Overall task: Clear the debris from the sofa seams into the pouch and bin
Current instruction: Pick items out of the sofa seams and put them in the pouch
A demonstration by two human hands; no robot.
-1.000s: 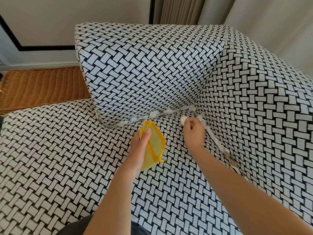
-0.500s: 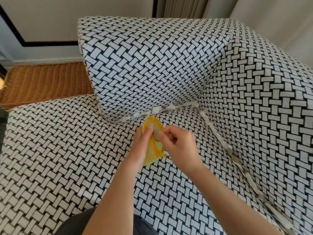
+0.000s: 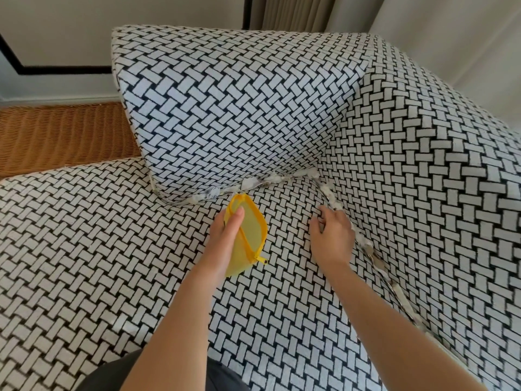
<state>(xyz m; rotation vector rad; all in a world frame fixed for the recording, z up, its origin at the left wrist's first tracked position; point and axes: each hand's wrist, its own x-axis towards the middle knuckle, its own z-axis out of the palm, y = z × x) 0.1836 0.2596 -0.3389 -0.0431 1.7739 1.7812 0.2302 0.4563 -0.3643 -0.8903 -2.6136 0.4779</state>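
Note:
My left hand (image 3: 225, 235) grips a yellow mesh pouch (image 3: 251, 235) with its zip open, held just above the sofa seat (image 3: 112, 249). White crumpled paper debris (image 3: 270, 182) lines the seam under the back cushion (image 3: 225, 114). More debris (image 3: 363, 241) runs along the right seam beside the armrest (image 3: 437, 193). My right hand (image 3: 331, 238) lies at that right seam, fingers curled down onto the scraps; whether it pinches one is hidden by the hand.
The sofa wears a black-and-white woven-pattern cover. A brown wicker surface (image 3: 56, 136) lies behind the seat at the left. Walls and a curtain (image 3: 296, 12) stand behind the sofa. No bin is in view.
My right hand left the seam with a scrap, brought it to the pouch mouth, then moved back right to the armrest seam. The left hand kept holding the pouch.

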